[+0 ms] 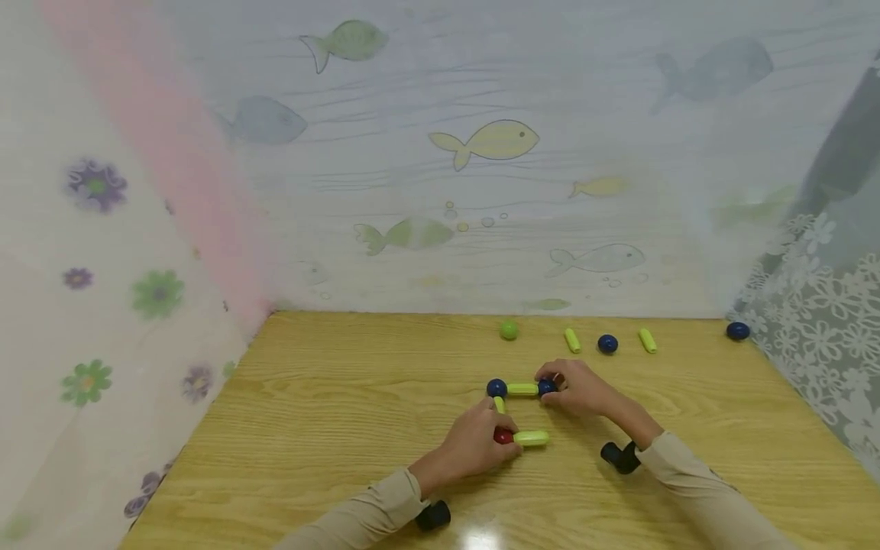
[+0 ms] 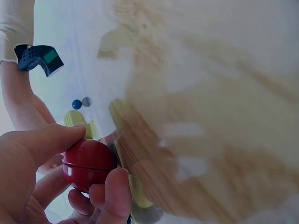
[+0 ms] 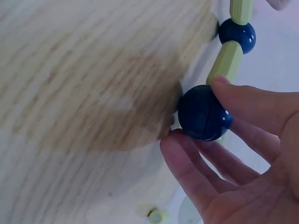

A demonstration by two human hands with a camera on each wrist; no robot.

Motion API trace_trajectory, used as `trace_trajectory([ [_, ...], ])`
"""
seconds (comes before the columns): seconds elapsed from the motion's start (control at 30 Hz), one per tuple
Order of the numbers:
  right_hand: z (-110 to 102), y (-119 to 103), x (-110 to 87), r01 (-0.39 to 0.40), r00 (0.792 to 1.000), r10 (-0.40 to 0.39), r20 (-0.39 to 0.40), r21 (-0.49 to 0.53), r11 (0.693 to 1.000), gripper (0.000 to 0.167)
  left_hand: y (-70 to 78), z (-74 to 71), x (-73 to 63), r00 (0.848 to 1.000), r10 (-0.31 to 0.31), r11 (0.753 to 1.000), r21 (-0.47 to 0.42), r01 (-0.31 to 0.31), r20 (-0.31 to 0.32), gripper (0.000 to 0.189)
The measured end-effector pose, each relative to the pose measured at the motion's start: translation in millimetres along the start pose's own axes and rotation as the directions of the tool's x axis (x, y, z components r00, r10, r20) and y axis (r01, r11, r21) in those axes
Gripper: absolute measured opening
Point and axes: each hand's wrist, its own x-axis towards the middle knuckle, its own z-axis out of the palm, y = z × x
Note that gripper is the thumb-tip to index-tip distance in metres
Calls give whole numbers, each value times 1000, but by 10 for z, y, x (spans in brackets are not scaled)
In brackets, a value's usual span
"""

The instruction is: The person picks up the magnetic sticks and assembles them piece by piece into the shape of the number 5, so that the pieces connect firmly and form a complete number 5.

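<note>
On the table, balls and yellow-green rods are joined into an open bracket shape. My left hand [image 1: 477, 437] grips the red ball [image 2: 89, 164] at the near corner between thumb and fingers. From that ball one rod [image 1: 531, 438] points right, and another rod [image 1: 499, 405], partly covered by the hand, runs back to a dark blue ball [image 1: 496, 388]. A further rod [image 1: 522, 389] links this corner ball to a second dark blue ball [image 3: 204, 113]. My right hand [image 1: 576, 387] pinches that second ball between thumb and fingertips.
Along the table's back lie a green ball [image 1: 509, 330], a loose rod [image 1: 572, 341], a blue ball [image 1: 608, 344], another rod [image 1: 648, 341] and a blue ball [image 1: 738, 331] at the far right. A fish-patterned curtain [image 1: 412, 191] hangs behind the table.
</note>
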Motion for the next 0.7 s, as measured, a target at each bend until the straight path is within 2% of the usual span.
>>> trace_trajectory([
  [0.23,-72,-14,44,36,998,-36,60,-3,999,24,17,-9,3,1000,-9,1000,-9,9,4,22],
  [0.43,-165,15,147,10,994,-17,104,72,997,24,17,-14,-4,1000,-9,999,-38,9,-2,21],
  [0.57,-245,58,270,8,996,-18,82,122,992,28,15,-19,-4,1000,-24,997,-68,24,4,20],
  [0.7,-295,74,441,-28,999,21,43,161,987,32,9,-25,-8,999,-40,993,-113,40,1,20],
])
